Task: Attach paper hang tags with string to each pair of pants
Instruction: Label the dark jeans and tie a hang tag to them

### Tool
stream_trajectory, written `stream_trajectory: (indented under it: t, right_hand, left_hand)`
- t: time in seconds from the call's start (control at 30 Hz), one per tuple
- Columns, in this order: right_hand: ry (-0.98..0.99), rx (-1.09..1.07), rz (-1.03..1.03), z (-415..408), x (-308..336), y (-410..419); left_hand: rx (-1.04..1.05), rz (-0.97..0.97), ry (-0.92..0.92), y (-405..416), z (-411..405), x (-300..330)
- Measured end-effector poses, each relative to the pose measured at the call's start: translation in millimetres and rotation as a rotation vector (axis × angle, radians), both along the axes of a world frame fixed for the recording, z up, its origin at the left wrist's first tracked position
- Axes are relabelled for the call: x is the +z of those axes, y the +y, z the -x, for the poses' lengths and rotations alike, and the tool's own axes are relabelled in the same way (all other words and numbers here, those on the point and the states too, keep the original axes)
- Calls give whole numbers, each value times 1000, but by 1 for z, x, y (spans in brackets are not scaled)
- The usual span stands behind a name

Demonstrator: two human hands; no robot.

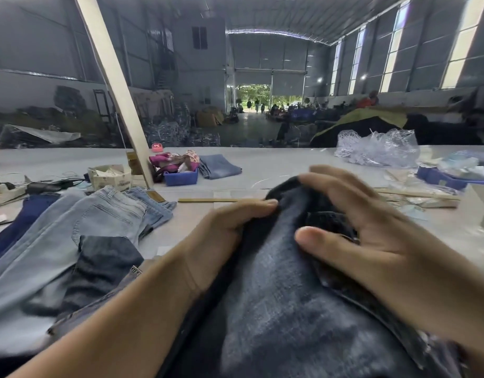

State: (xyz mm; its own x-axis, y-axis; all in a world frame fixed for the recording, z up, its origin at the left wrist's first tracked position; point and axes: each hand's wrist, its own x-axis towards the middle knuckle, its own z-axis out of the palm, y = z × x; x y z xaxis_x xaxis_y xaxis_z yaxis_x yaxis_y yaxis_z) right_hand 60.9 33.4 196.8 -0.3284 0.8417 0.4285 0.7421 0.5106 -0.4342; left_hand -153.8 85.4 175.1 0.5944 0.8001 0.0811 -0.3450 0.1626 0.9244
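While the left hand point(230, 230) pinches a fold of the dark jeans point(276, 309) between its thumb and curled fingers, the right hand point(372, 241) lies on the same jeans with its fingers spread wide, holding nothing. Its thumb point(317, 238) presses down on the cloth. The dark jeans sit at the near edge of the table point(276, 165), right in front of the person, bunched up high between both hands. To the left, near that same edge, is a pile of light blue jeans point(79, 227) with a darker pair lying on top. Farther back, by the slanted post point(118, 85), stand a small blue bin point(180, 178) and a white box point(110, 177). One folded pair of jeans point(219, 166) lies just beside the bin. Clear plastic bags point(377, 147) sit near the far right edge.
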Motion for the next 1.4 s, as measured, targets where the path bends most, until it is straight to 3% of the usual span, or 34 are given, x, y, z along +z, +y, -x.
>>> stream_trajectory:
  t: [0.07,0.17,0.3,0.43,0.5,0.6,0.7,0.77,0.83,0.9,0.93,1.03,1.2,1.27,1.33,1.4]
  right_hand:
    - [-102,-48,-97,31,-1,13]
    - [-129,-31,48,29,-12,32]
    - [9,59,225,13,-34,43]
    - [106,16,183,1,-42,48]
    - [65,48,173,3,-40,51]
    - [86,242,341,16,-26,52]
    - [48,434,534,38,-14,56]
    - [-86,411,520,53,-13,58]
    - [-138,329,408,57,-13,62]
    - [-22,167,241,53,-12,65]
    - [96,74,166,49,-10,67]
    - [411,-94,80,38,-8,72]
    - [446,-185,24,43,-13,76]
    - [465,-164,21,43,-13,74]
    - [455,-125,50,43,-12,71]
    - [326,-98,95,47,-13,78]
  left_hand:
    - [-76,11,12,-1,-1,-7]
    - [-118,28,155,2,13,-18]
    - [-271,-90,420,-2,50,-21]
    - [-381,-169,562,-8,78,-19]
    - [-280,-131,531,-11,78,-16]
    - [-61,-60,312,-5,74,-2]
    - [-58,-93,278,1,63,22]
    - [5,-108,414,5,59,27]
    - [181,-263,669,12,62,19]
    - [361,-483,963,19,70,9]
    - [374,-502,1000,19,74,3]
    - [227,-423,967,12,89,-17]
    - [14,-335,895,-2,129,-30]
    - [147,-376,864,-6,133,-29]
    - [381,-403,723,-5,130,-17]
    - [605,-454,564,0,127,1]
